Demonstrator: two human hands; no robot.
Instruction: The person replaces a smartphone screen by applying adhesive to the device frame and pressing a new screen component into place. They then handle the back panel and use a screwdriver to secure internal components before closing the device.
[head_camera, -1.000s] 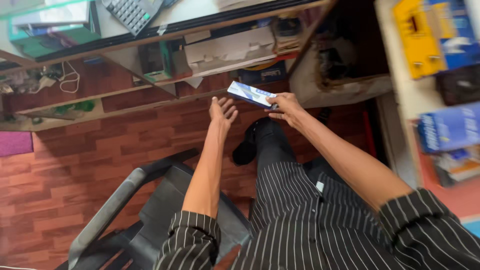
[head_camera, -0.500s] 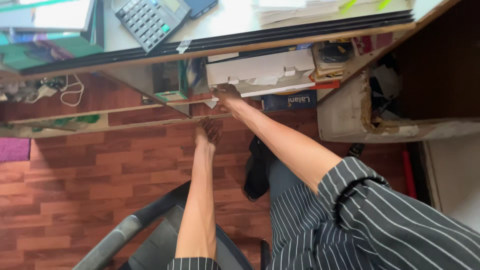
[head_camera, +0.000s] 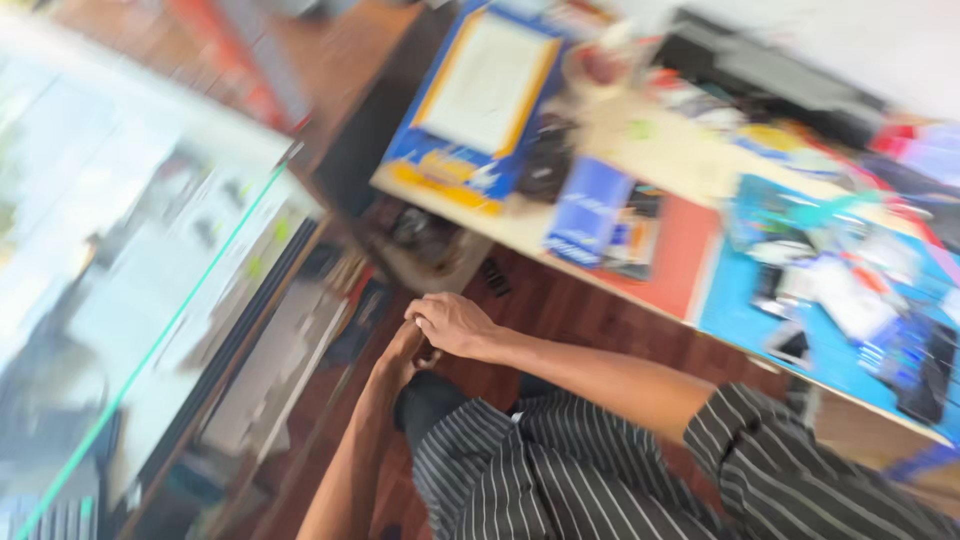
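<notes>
A reddish-brown wood-plank floor (head_camera: 600, 320) fills the centre of the blurred view. From 9 to 7 o'clock runs a glass-topped counter with a green edge (head_camera: 150, 350), bright with reflected daylight. From 12 to 4 o'clock stretches a cluttered pale table (head_camera: 690, 170), part covered by a blue mat (head_camera: 740, 310).

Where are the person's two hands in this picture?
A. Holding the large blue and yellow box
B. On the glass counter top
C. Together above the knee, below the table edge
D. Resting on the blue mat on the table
C: the right hand lies over the left hand, above the striped trousers, below the table edge.
</notes>
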